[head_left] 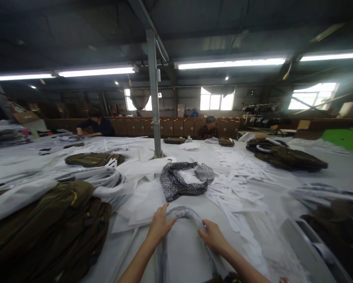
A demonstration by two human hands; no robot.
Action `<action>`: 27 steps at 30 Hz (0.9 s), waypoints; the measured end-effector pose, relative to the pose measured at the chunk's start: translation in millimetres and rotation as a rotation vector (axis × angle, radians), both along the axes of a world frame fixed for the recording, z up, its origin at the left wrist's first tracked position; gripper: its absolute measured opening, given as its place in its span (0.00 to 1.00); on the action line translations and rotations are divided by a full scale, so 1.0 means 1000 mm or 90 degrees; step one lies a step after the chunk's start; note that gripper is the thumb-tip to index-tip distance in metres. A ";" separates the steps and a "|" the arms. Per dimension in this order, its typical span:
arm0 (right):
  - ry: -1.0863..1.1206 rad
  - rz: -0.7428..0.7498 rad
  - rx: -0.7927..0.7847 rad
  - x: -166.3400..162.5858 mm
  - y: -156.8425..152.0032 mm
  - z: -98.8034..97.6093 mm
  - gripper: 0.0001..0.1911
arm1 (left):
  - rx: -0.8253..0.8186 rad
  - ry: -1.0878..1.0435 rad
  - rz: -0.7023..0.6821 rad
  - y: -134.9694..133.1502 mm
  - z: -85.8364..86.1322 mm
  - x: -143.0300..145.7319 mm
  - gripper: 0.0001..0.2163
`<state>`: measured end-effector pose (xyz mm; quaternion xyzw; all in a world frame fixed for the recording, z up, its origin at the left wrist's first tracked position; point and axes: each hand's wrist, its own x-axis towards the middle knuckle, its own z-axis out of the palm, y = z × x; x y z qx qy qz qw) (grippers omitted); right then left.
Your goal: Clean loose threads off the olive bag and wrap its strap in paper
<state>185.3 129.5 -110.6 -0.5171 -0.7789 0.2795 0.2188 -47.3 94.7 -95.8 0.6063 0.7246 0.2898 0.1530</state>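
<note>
Hands: the left hand [160,225] and right hand [212,236] lay low in the frame's centre, each with fingers curled over the pale rolled strap [184,213], gripping it on either side of its arch.
Strap: it curved as an upside-down U between the hands, its two ends running down toward the bottom edge; what it joined to was out of view.
Doing it well: judging from the grip, both sides wanted even tension, with the arch kept flat on the table [247,177] so it did not twist.
Near the hands: a speckled cloth [179,182] lay just above the strap; white sheets [141,202] spread to its left.
Table: olive bags [46,232] piled at lower left, more bags [285,156] at upper right, paper strips [244,184] scattered between.
Room: a grey pole [153,94] rose at centre; tube lights [229,63] ran overhead; two people [96,124] sat at the far edge before cartons [176,126].
</note>
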 end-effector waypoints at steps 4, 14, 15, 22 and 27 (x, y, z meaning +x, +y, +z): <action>0.002 0.006 -0.009 -0.006 0.003 -0.002 0.08 | -0.058 0.027 -0.033 0.028 -0.003 0.015 0.32; 0.387 0.004 -0.314 0.006 -0.003 0.058 0.16 | -0.148 -0.258 -0.176 0.036 0.063 0.009 0.05; 0.406 0.017 -0.302 0.008 -0.005 0.070 0.17 | -0.159 -0.299 -0.205 0.033 0.079 0.009 0.06; 0.518 0.231 -0.370 0.035 -0.032 0.141 0.15 | -0.241 -0.467 -0.353 0.000 0.168 0.012 0.11; 0.347 0.198 -0.249 0.047 -0.048 0.142 0.08 | -0.243 -0.477 -0.351 -0.017 0.196 0.022 0.11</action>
